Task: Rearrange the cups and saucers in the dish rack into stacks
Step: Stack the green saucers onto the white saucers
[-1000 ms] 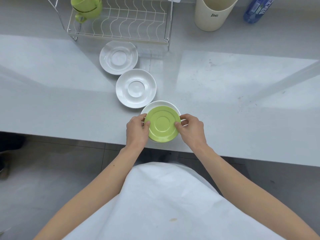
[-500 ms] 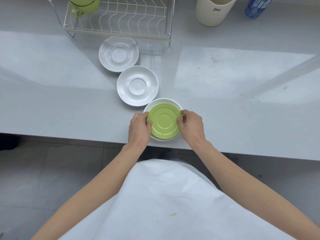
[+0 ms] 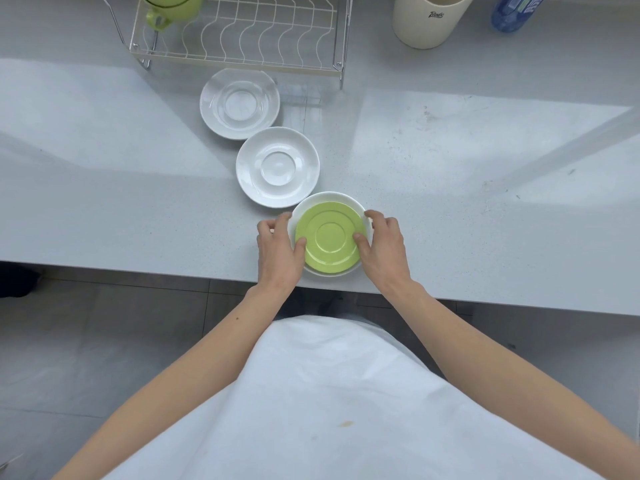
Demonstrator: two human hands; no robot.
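the green saucer (image 3: 328,237) has been lowered onto the white saucer (image 3: 329,196).

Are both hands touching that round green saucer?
Touching. The head view shows the left hand and right hand with thumbs pressed on the round green saucer.

The person wears a loose white garment (image 3: 332,403) with a small yellowish stain low down; both forearms are bare, unsleeved.

Left hand (image 3: 277,249) and right hand (image 3: 382,245) grip the green saucer (image 3: 329,237).
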